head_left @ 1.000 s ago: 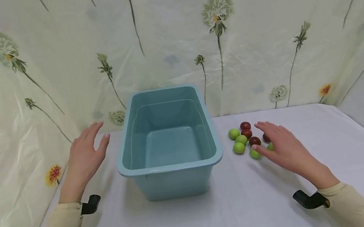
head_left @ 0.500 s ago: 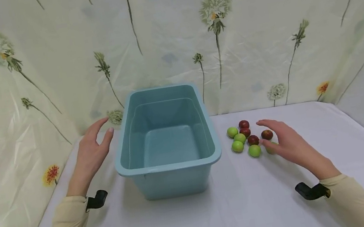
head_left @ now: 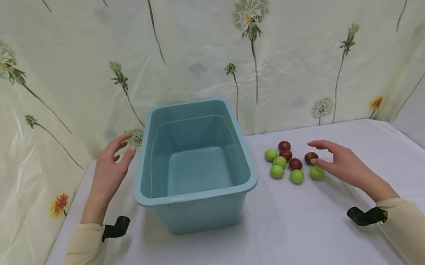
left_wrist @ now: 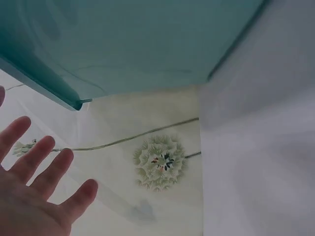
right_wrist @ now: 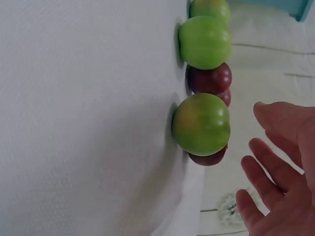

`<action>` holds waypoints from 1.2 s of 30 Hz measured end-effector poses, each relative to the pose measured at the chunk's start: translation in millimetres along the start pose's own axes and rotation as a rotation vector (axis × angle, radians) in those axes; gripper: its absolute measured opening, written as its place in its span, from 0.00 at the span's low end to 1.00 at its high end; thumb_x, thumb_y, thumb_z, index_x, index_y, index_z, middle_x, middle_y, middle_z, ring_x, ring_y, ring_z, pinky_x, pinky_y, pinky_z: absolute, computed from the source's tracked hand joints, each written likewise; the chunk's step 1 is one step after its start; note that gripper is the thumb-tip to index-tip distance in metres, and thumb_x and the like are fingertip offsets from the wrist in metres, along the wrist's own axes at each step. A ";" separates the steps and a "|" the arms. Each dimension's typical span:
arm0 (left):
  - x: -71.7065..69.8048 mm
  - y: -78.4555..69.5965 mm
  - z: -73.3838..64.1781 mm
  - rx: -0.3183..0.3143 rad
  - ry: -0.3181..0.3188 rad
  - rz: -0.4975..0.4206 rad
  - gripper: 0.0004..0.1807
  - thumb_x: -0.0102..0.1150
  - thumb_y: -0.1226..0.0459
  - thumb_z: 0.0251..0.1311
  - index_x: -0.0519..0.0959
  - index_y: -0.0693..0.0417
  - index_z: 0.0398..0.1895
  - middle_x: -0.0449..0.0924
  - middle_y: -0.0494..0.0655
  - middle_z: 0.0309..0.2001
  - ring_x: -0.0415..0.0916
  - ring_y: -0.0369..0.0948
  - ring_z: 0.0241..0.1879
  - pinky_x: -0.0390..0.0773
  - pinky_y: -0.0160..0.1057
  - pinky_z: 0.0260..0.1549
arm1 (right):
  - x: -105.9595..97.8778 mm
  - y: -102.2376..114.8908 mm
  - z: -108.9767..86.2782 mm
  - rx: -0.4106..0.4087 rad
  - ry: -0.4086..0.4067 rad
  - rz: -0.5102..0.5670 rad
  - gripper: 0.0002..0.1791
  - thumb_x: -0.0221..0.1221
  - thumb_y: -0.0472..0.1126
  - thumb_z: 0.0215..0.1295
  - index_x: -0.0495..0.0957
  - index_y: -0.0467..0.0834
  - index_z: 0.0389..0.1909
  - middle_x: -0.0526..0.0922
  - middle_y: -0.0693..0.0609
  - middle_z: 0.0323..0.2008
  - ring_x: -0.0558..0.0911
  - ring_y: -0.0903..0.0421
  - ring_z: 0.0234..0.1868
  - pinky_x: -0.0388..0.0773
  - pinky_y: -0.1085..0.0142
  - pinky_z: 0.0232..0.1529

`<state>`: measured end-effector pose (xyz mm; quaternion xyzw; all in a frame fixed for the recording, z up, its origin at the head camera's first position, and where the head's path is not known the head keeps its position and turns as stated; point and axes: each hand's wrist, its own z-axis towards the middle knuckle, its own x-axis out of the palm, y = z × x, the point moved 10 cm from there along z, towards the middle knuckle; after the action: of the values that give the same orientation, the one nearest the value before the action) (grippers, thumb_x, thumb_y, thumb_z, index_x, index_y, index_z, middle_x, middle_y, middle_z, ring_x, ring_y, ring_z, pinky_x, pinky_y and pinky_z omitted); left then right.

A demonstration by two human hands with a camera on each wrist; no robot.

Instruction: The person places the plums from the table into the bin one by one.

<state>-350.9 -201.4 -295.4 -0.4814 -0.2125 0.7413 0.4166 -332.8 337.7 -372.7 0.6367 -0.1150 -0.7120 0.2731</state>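
Observation:
A pale blue plastic tub (head_left: 198,195) stands in the middle of the table, and its inside floor shows bare. My left hand (head_left: 110,168) is raised beside the tub's left side, fingers spread and relaxed, holding nothing. In the left wrist view the fingers (left_wrist: 54,174) are apart from the tub wall (left_wrist: 123,49). My right hand (head_left: 347,165) hovers by the right end of a group of small round fruits, holding nothing. Nearest to it are a green fruit (head_left: 317,172) and a dark red fruit (head_left: 310,157). The right wrist view shows a gap between the hand (right_wrist: 285,182) and the green fruit (right_wrist: 201,124).
Several more green fruits (head_left: 277,171) and dark red fruits (head_left: 295,164) lie close together right of the tub. A white cloth (head_left: 302,238) covers the table. A flower-printed sheet (head_left: 189,30) hangs behind and at the sides. Each wrist bears a black camera mount (head_left: 367,215).
My right hand has drawn right, uncovering the rightmost green and red fruits. My left hand has come closer to the tub, its fingers bending more. The tub and fruits stay put.

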 end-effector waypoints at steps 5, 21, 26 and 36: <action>5.0 2.8 3.4 -0.063 0.074 -0.133 0.27 0.51 0.51 0.72 0.66 0.45 0.72 0.64 0.46 0.71 0.61 0.50 0.69 0.62 0.63 0.60 | -0.4 -8.4 2.9 0.010 0.014 0.030 0.28 0.58 0.43 0.71 0.65 0.38 0.68 0.70 0.33 0.63 0.66 0.34 0.64 0.60 0.35 0.60; 21.9 1.5 15.2 -0.145 0.184 -0.388 0.28 0.54 0.51 0.70 0.68 0.49 0.70 0.67 0.51 0.67 0.69 0.48 0.61 0.78 0.45 0.47 | 6.1 -23.3 14.7 0.038 0.047 0.105 0.27 0.57 0.41 0.72 0.65 0.33 0.67 0.70 0.30 0.62 0.67 0.34 0.64 0.62 0.38 0.61; 30.8 5.0 15.7 -0.190 0.236 -0.417 0.29 0.55 0.49 0.69 0.67 0.45 0.71 0.66 0.50 0.67 0.68 0.47 0.61 0.72 0.58 0.53 | 7.6 -27.8 15.5 0.044 0.059 0.097 0.27 0.57 0.42 0.72 0.65 0.33 0.67 0.70 0.30 0.62 0.66 0.33 0.64 0.62 0.37 0.61; 41.2 7.2 16.3 -0.189 0.306 -0.511 0.28 0.52 0.52 0.72 0.64 0.46 0.73 0.63 0.52 0.69 0.71 0.46 0.58 0.79 0.45 0.45 | 13.7 -33.6 17.4 0.053 0.090 0.123 0.27 0.57 0.41 0.72 0.66 0.32 0.65 0.70 0.31 0.62 0.67 0.33 0.64 0.62 0.38 0.61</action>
<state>-376.2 -170.2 -315.4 -0.5550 -0.3293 0.5084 0.5701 -358.3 354.8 -398.7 0.6666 -0.1603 -0.6614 0.3041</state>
